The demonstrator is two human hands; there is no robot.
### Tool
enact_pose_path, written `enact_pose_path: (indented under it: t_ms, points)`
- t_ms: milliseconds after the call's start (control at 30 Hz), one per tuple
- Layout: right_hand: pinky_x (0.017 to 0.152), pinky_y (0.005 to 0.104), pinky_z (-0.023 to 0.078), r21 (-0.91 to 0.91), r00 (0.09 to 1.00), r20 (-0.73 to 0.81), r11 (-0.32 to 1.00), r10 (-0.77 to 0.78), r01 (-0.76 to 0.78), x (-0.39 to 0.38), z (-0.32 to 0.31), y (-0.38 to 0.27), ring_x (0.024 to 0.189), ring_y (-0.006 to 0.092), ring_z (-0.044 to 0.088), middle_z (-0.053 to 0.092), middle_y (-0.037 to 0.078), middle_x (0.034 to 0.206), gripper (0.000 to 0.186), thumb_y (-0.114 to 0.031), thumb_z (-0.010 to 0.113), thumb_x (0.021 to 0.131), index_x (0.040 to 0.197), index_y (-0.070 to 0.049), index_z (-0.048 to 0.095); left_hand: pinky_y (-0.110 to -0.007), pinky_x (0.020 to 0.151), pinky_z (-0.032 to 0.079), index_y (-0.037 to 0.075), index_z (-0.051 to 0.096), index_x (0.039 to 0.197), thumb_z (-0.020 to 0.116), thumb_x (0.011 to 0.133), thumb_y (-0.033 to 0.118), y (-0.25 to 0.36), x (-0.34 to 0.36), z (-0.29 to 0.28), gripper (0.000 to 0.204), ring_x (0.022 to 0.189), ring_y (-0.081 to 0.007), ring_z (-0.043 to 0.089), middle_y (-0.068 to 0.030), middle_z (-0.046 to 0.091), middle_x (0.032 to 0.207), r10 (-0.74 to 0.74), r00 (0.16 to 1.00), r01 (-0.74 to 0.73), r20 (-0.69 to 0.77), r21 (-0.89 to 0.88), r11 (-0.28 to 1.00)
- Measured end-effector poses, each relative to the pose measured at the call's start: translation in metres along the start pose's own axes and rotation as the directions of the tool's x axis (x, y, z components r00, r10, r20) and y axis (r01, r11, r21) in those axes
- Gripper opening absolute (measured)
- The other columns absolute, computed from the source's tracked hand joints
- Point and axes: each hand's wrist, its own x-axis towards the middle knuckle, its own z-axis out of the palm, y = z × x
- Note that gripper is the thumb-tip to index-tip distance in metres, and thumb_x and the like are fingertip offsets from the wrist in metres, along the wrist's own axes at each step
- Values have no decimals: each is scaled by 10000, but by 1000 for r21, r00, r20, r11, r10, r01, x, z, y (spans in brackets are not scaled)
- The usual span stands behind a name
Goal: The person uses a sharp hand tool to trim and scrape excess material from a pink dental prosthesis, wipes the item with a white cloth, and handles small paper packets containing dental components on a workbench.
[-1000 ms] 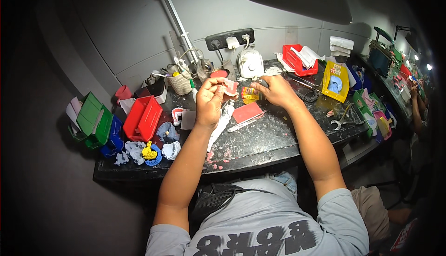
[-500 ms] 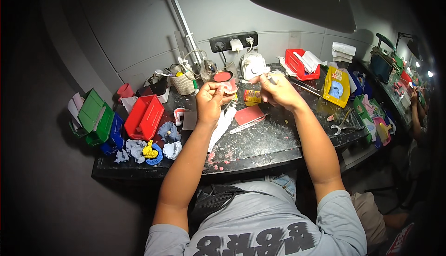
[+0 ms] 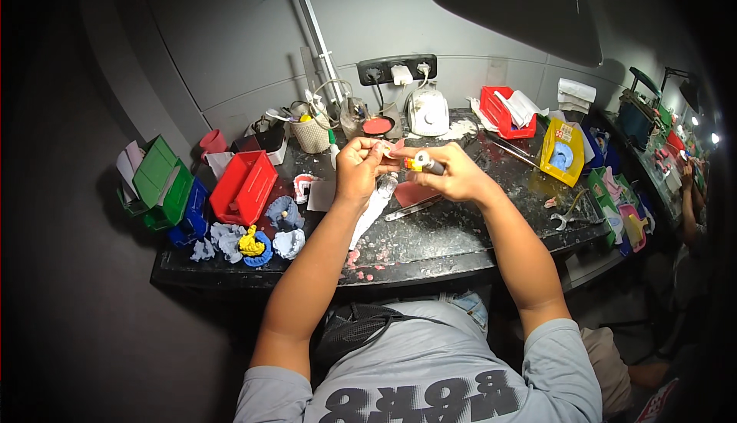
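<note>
My left hand (image 3: 355, 173) is closed on a small pink piece (image 3: 388, 149), shaped like a dental plate, above the bench's middle. My right hand (image 3: 453, 173) is closed on a short tool (image 3: 428, 163) with a dark handle and pale metal end, its fingertips beside the pink piece. A yellow-and-red packet (image 3: 411, 164) shows partly behind the right hand. Below lie a pink sheet (image 3: 418, 194), a metal instrument (image 3: 403, 213) and a crumpled white cloth (image 3: 365, 219). A dark-rimmed dish of pink material (image 3: 377, 126) stands just behind my hands.
Coloured bins (image 3: 239, 186), impressions (image 3: 253, 242) and a holder of tools (image 3: 311, 135) fill the left. A white device (image 3: 427, 112) stands at back, a yellow bin (image 3: 560, 154) and wrench (image 3: 560, 218) right. A lamp (image 3: 514, 8) hangs overhead. Another person's arm (image 3: 687, 200) shows far right.
My right hand has moved left to the pink piece, turning so the tool in it shows. My left hand stays on the piece, shifted slightly right in the picture along with the bench.
</note>
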Motion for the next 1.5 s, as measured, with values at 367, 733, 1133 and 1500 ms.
enact_pose_path:
  t_ms: [367, 733, 1133, 1500]
  points:
    - [731, 338, 525, -199, 994, 6, 974, -110, 109, 1, 4, -2, 761, 322, 685, 675, 224, 934, 543, -67, 660, 734, 1271, -106, 593, -321, 681, 599, -42, 564, 984, 493, 983, 103, -2, -1, -4, 162, 743, -204, 675, -157, 664, 935, -51, 998, 52, 26, -27, 998]
    - [745, 350, 535, -346, 949, -206, 925, -238, 157, 2, -4, 6, 790, 287, 697, 696, 197, 882, 398, -219, 709, 756, 1075, 15, 670, -284, 606, 571, 0, 572, 976, 467, 987, 103, 2, -1, -2, 148, 680, -157, 641, -98, 642, 846, -177, 976, 171, 127, 60, 984]
    - [572, 388, 492, -516, 988, 68, 852, 142, -87, -2, 1, -3, 527, 319, 603, 601, 169, 579, 556, -578, 753, 680, 773, -31, 704, -265, 695, 562, -19, 602, 956, 518, 957, 92, 9, -11, 12, 139, 776, -132, 654, -78, 650, 888, -299, 914, 289, 274, 77, 954]
    - [588, 416, 505, -620, 974, 106, 779, 198, -91, -2, 1, -13, 576, 359, 611, 607, 166, 597, 602, -640, 754, 636, 731, -52, 668, -235, 655, 528, -14, 601, 952, 524, 966, 91, 0, -10, 8, 131, 733, -109, 634, -58, 645, 853, -300, 901, 254, 312, 179, 950]
